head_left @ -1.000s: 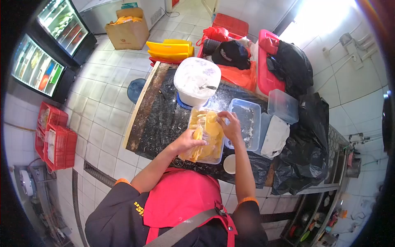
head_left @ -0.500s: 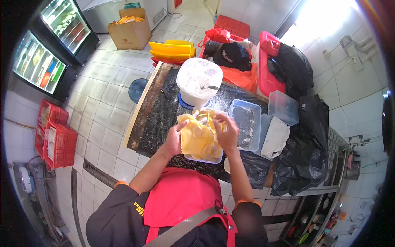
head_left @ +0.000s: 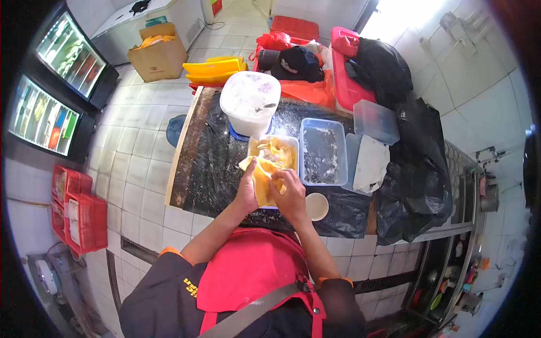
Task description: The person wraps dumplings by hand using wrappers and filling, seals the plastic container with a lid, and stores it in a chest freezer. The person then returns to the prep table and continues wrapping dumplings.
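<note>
Two hands of mine are close together over a see-through box (head_left: 297,151) near the front of the table (head_left: 180,188). My left hand (head_left: 245,190) is clamped on a bunch of thin yellow sheets (head_left: 261,176), thumb on top, at their left side. My right hand (head_left: 289,194) has its fingers bent against the right side of the same sheets; I cannot tell whether they are pinching one. The sheets tilt up above the near part of the box, and more yellow sheets lie loosely folded in its far part, with pale patches among them.

Just beyond the box stands a white bucket (head_left: 251,123), on something blue (head_left: 236,133). It holds white powder (head_left: 245,93), with a dark handle (head_left: 269,106) poking out of it. To the right of my box, just beside it, is a see-through tub (head_left: 320,151) with white smears and crumbs over its bottom. Further right, a white cloth (head_left: 372,165) lies near another see-through container (head_left: 376,121). A small round pale dish (head_left: 316,207) sits near my right wrist.

Away on the floor, a cardboard box (head_left: 160,63) holds orange packets (head_left: 153,41), and red crates (head_left: 89,225) have whitish things inside, too small to make out.
</note>
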Demonstrator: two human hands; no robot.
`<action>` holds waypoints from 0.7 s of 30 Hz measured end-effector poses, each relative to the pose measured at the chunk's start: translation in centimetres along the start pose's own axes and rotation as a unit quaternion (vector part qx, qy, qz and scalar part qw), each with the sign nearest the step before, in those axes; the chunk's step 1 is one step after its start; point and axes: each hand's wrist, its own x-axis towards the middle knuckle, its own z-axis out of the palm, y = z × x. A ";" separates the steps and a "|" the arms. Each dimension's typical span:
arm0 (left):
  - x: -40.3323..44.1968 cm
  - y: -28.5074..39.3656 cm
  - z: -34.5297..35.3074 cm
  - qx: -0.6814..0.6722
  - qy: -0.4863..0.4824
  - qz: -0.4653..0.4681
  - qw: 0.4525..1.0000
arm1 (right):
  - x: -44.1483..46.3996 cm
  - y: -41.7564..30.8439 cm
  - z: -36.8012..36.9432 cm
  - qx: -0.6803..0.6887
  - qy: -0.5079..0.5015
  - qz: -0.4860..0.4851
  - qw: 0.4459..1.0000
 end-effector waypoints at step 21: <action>-2.2 0.0 1.3 0.348 0.099 0.070 0.930 | -6.2 3.4 -5.5 -0.043 -0.045 0.116 0.991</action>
